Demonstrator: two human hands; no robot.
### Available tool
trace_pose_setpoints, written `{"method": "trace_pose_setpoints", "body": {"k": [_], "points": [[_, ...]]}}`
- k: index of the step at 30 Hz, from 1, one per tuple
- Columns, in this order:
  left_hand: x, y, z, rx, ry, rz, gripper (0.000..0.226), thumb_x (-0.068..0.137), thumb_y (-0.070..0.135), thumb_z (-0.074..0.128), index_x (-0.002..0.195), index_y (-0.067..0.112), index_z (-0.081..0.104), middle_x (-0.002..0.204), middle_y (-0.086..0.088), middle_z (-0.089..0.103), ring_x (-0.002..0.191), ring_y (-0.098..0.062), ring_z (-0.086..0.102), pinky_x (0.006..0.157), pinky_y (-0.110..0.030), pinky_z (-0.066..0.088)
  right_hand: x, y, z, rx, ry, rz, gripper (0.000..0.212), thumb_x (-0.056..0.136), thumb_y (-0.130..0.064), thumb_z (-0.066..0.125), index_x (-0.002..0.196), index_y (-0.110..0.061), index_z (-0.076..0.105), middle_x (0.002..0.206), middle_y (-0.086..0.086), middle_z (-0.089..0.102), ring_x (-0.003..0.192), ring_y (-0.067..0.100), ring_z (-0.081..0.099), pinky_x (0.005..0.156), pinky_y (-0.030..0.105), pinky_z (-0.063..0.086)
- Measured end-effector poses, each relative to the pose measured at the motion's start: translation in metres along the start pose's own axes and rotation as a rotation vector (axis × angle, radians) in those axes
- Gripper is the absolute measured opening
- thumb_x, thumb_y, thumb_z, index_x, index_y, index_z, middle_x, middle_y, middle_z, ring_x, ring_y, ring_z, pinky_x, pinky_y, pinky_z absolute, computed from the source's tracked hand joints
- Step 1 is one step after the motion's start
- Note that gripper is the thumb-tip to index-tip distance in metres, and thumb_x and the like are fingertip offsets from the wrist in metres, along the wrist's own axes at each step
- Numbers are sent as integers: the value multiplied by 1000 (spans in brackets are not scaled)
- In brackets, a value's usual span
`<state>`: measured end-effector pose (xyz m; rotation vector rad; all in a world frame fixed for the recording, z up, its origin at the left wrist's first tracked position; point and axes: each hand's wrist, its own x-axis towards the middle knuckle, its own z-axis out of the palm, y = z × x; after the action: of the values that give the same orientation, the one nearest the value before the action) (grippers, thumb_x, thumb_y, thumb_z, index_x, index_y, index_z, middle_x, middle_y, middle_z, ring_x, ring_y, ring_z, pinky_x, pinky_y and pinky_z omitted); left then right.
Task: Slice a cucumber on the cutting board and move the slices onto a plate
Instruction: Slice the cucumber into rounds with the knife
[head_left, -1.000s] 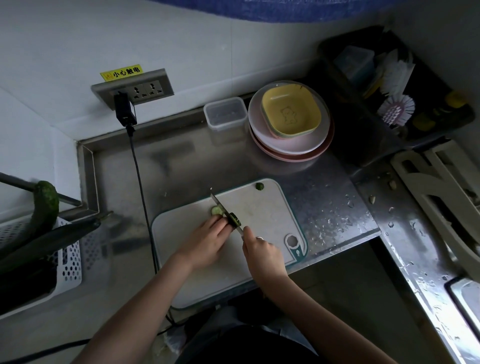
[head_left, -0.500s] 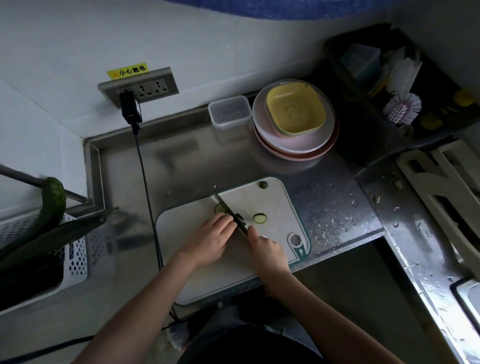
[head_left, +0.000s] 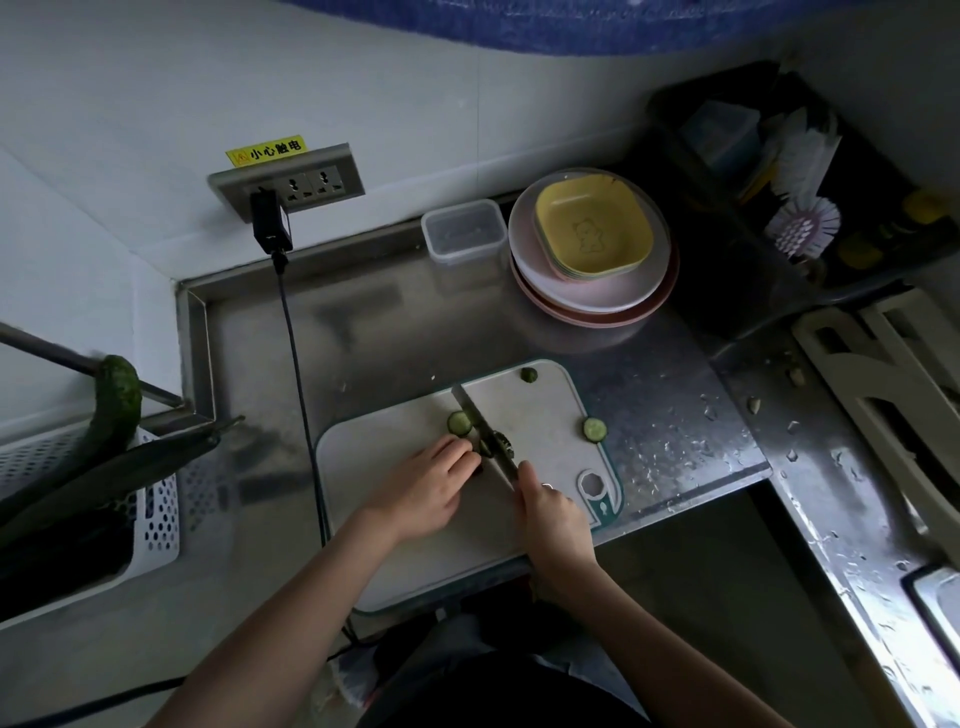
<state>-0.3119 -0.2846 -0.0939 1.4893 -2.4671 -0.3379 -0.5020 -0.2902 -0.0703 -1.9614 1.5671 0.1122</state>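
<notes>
Nearest the viewer, two bare forearms reach up from the bottom edge onto a white cutting board (head_left: 415, 540) with a teal rim, which lies on a stainless-steel counter (head_left: 363, 332). The right hand (head_left: 553, 514) is curled round the handle of a knife (head_left: 480, 426); the handle is hidden inside the fist, and the blade runs away from it diagonally toward the upper left, edge down on the board. The left hand (head_left: 423, 486) lies palm down just left of the blade, its fingertips bent over the cucumber (head_left: 485, 448), of which only a short dark end shows between the fingers and the blade; how firmly the fingers press it cannot be told. One slice (head_left: 459, 422) lies flat touching the blade's left side, just beyond the left fingertips. A second slice (head_left: 595, 429) lies at the board's right edge, well apart from both hands, and a small end piece (head_left: 529, 374) sits at the far edge. Water drops (head_left: 670, 447) speckle the counter right of the board. At left, a white perforated basket (head_left: 156, 519) holds further cucumbers (head_left: 117, 400). Farther back stand a clear lidded container (head_left: 464, 229) and, beside it, a stack of plates (head_left: 587, 291) with yellow square dishes (head_left: 595, 231) on top. On the wall, a power cable (head_left: 298, 374) drops from a socket strip (head_left: 306, 179).
</notes>
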Motion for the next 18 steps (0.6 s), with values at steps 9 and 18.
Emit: {"method": "trace_pose_setpoints", "body": {"k": [9,18], "points": [[35,-4,-8,-176,100,-497,31,84,23,62,109,6,62,107,-10,57,100,-27,55,81,-37,49,0,9,-18,414,79,79,13,98,-22,40,86,-18,41,61,0,47,52,17,46,50,34,36],[60,-15,-4,-289,-94,-726,34,77,10,72,107,7,56,110,-11,54,96,-29,57,80,-35,45,-4,26,-20,359,161,135,13,99,-24,38,88,-19,40,77,9,54,61,20,50,48,29,35]]}}
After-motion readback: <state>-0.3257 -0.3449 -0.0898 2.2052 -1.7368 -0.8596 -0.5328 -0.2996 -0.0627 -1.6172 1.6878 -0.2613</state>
